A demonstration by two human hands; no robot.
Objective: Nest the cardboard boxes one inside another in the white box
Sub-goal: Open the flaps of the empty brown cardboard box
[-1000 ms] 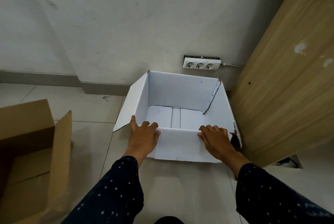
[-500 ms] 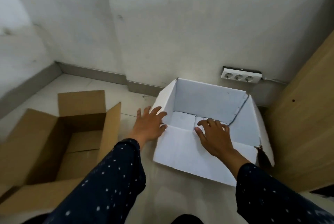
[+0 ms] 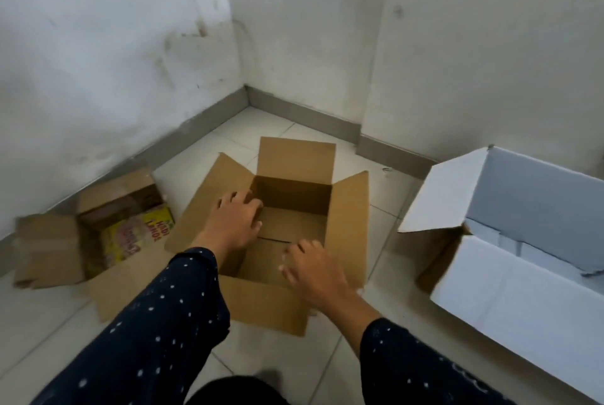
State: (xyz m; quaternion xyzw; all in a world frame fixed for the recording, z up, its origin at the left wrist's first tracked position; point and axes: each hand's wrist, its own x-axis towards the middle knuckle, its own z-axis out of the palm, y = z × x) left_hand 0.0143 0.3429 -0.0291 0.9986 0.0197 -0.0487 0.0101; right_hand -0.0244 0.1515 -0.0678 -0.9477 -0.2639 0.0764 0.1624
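Hands (image 3: 233,220) over upright, open-topped brown box (image 3: 295,200)

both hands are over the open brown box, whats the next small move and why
Probably close both hands on the brown box: the left hand and right hand reach over it without gripping, and the white box stands open to its right.

White walls (image 3: 474,45) with scuffs and dark stains (worst near the corner) meet a floor of pale tiles (image 3: 39,332), with a grey skirting strip (image 3: 196,130) running along the base of both walls into the corner.
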